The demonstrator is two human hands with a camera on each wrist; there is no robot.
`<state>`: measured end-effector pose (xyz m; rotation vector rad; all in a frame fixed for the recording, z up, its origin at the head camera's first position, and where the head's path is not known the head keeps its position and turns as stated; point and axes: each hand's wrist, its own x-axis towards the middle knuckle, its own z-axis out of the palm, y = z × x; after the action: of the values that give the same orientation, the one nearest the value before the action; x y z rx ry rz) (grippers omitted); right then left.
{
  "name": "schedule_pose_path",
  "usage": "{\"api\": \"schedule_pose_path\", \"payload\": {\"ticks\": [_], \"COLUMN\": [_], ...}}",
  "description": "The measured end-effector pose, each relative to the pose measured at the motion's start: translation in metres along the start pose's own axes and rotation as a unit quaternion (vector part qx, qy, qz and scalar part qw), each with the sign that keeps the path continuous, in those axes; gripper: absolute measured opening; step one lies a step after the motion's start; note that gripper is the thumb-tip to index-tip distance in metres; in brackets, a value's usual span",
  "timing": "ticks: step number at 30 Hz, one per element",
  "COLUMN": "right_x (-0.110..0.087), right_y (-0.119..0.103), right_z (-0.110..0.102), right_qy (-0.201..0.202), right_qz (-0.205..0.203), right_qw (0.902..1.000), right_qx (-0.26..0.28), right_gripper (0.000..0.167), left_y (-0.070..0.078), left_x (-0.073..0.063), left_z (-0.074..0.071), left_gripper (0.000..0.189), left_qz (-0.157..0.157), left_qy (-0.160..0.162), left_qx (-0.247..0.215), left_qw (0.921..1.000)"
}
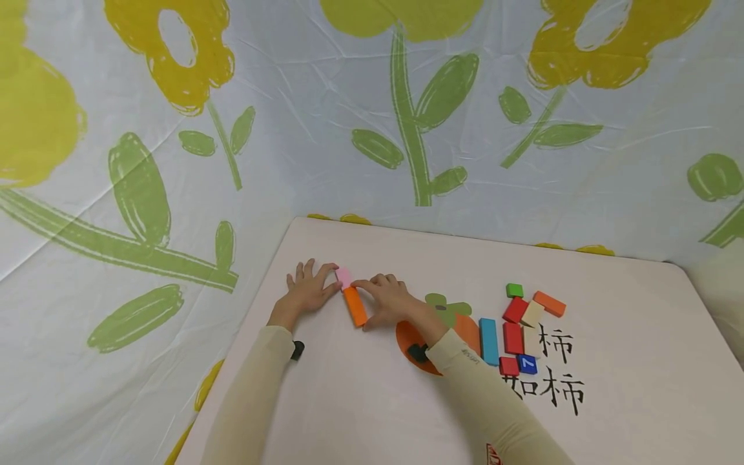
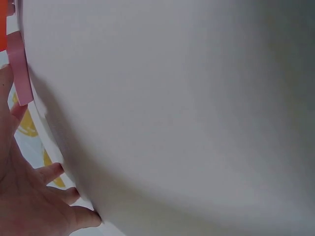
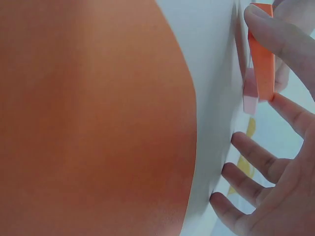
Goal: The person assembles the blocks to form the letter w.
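Observation:
My left hand (image 1: 308,289) pinches a pink block (image 1: 344,278) by its ends between thumb and index finger, near the table's far left corner. In the left wrist view the other fingers of that hand spread down onto the tabletop. An orange rectangular block (image 1: 355,307) lies end to end with the pink one, on its near side. My right hand (image 1: 391,300) holds this orange block lengthwise, index fingertip at the far end and thumb at the near end. The right wrist view shows the orange block (image 3: 263,59) between thumb and index finger, overlapping the pink block.
To the right, a blue block (image 1: 489,342), several red blocks (image 1: 513,338), a green block (image 1: 514,290) and another orange block (image 1: 549,304) lie grouped. A printed orange fruit (image 1: 409,339) and black characters (image 1: 560,387) mark the white table (image 1: 337,400). Flowered cloth (image 1: 290,148) hangs behind.

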<state>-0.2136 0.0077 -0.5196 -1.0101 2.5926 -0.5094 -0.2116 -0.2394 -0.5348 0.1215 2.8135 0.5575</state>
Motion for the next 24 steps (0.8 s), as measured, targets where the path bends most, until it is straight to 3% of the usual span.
{"api": "schedule_pose_path", "payload": {"ticks": [24], "right_x": [0.0039], "right_y": [-0.0104], "right_z": [-0.0007], "right_qy": [-0.023], "right_qz": [0.034], "right_qw": [0.9976], "right_qx": [-0.055], "right_gripper": [0.093], "left_y": [0.0048], "left_x": [-0.0044], "left_z": [-0.0032], "left_gripper": [0.054], "left_qz": [0.000], "left_qy": [-0.004], "left_qx": [-0.014], "left_qw": [0.9999]}}
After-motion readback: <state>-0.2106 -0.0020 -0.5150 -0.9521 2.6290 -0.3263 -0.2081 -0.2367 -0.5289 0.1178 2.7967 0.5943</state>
